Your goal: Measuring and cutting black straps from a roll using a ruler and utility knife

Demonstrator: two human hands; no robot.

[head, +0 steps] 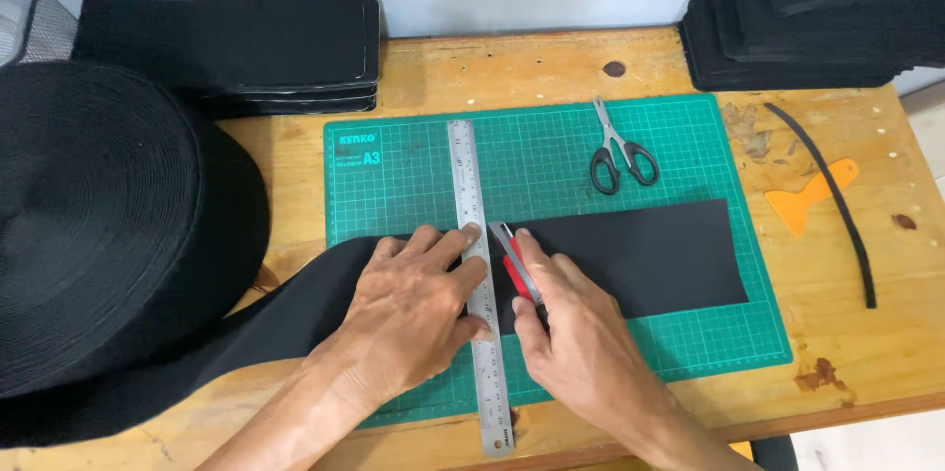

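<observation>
Our left hand (413, 309) presses flat, fingers spread, pinning the long steel ruler (479, 284) over the black fabric strip (640, 254); our right hand (576, 333) grips the red utility knife (517, 269) along its edge.

My ruler (477, 264) is a long steel strip lying flat and nearly upright across the black band (640, 256), which stretches flat over the mat. My cutter (519, 269), red with a silver blade, slants against the ruler's right edge, blade on the band.

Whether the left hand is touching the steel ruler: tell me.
Touching. The head view shows the left hand pressed flat with fingers lying on the steel ruler, pinning it across the black strip.
</observation>
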